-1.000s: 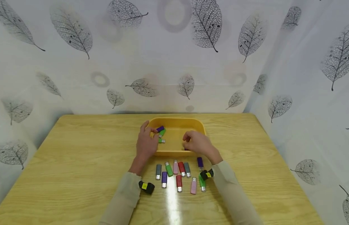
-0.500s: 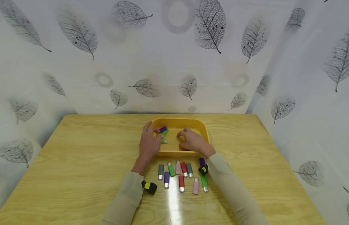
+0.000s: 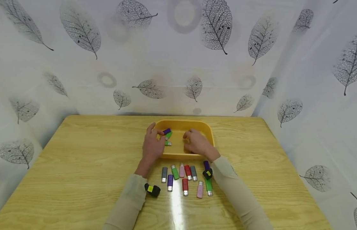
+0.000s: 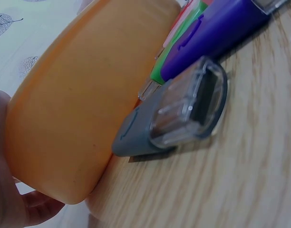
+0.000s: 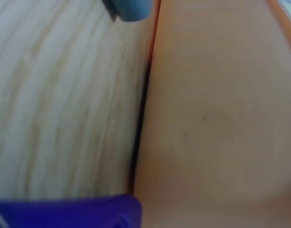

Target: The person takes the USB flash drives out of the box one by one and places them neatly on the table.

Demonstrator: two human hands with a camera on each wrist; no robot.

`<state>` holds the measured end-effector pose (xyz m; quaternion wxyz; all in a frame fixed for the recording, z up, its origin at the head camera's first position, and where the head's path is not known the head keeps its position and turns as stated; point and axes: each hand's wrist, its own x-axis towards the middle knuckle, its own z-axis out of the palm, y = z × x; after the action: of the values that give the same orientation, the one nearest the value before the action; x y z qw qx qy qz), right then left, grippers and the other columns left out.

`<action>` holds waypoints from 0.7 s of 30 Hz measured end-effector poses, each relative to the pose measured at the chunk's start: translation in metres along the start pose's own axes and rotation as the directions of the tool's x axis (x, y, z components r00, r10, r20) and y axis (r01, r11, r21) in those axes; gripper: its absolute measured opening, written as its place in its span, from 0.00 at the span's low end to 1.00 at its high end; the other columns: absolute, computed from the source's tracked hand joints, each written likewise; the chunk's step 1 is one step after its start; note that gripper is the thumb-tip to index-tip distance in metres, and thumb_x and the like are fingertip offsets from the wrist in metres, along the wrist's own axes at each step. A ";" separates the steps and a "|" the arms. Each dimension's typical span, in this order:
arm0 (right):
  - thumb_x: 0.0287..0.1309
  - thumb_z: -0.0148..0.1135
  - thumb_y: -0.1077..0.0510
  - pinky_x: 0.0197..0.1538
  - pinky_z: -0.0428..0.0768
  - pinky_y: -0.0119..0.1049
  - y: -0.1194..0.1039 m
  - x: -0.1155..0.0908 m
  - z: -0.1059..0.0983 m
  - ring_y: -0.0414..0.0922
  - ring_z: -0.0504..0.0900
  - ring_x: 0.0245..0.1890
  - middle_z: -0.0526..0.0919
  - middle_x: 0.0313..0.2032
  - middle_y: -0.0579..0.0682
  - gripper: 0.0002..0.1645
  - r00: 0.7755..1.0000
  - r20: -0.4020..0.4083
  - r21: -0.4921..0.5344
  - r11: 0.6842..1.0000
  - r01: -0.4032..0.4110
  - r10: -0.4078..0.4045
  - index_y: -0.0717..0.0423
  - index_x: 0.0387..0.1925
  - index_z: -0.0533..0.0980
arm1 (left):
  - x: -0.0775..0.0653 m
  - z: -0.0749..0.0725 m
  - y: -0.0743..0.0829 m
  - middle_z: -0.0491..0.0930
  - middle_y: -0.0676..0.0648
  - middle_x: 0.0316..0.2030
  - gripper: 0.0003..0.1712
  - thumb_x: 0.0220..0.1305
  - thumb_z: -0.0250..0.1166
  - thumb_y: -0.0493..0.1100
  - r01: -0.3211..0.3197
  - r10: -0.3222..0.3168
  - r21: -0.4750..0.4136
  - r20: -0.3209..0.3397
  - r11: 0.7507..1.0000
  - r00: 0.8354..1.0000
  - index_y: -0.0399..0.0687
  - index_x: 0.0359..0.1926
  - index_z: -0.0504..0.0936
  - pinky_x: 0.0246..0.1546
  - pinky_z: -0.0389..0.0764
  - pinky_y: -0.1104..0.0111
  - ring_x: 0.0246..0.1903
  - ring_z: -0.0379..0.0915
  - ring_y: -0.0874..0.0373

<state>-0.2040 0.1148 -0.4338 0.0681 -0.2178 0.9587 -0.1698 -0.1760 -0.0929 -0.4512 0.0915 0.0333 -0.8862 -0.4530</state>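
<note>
My left hand (image 3: 153, 145) is at the left end of a yellow plastic tray (image 3: 184, 156), its thumb and fingers gripping the rim. In the left wrist view the fingers (image 4: 41, 206) bend round the tray's outer corner. Inside the tray, near this hand, lie a purple USB stick (image 3: 166, 131) and two green ones, one green stick (image 3: 168, 135) beside it and the other (image 3: 168, 143) lower. My right hand (image 3: 198, 143) reaches over the front rim, fingers bent down close to the tray floor. I cannot tell whether it holds anything; the fingertips are partly hidden.
Several USB sticks lie on the wooden table (image 3: 95, 159) before the tray, among them a grey one (image 3: 164, 174), a red one (image 3: 185, 187) and a pink one (image 3: 200, 189). Black wrist cameras (image 3: 152, 189) hang over the table. A leaf-patterned curtain (image 3: 167, 64) stands behind.
My right hand has shifted left and farther into the tray. A dark object showing under its fingers a second ago is out of sight. The left hand stays on the rim; the view shifts slightly.
</note>
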 end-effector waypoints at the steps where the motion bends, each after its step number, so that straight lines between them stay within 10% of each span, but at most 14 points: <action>1: 0.59 0.65 0.56 0.50 0.78 0.45 0.000 0.000 0.000 0.51 0.75 0.44 0.76 0.48 0.56 0.17 0.999 -0.040 -0.029 1.000 -0.006 0.005 0.58 0.49 0.79 | 0.000 0.000 0.000 0.59 0.45 0.74 0.09 0.65 0.58 0.41 0.000 0.000 -0.001 0.001 1.000 1.000 0.41 0.40 0.80 0.65 0.67 0.47 0.70 0.59 0.38; 10: 0.62 0.57 0.59 0.41 0.82 0.48 0.001 -0.003 -0.009 0.55 0.80 0.45 0.80 0.45 0.57 0.15 0.976 -0.147 -0.195 0.963 -0.187 0.160 0.59 0.49 0.78 | -0.002 0.002 0.003 0.61 0.44 0.73 0.09 0.62 0.58 0.41 -0.016 0.015 -0.029 -0.023 0.999 1.000 0.41 0.38 0.80 0.50 0.78 0.48 0.67 0.63 0.36; 21: 0.65 0.54 0.63 0.43 0.80 0.44 0.005 -0.011 -0.039 0.49 0.79 0.37 0.81 0.38 0.54 0.09 0.978 0.174 -0.193 0.978 -0.084 0.118 0.60 0.43 0.78 | -0.004 0.001 0.001 0.62 0.46 0.72 0.07 0.61 0.58 0.41 -0.008 0.006 -0.027 -0.054 1.000 0.999 0.42 0.37 0.80 0.41 0.77 0.49 0.64 0.65 0.35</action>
<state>-0.2044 0.1356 -0.3985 0.1449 -0.1889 0.9697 -0.0556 -0.1723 -0.0913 -0.4514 0.1173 0.0412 -0.8773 -0.4635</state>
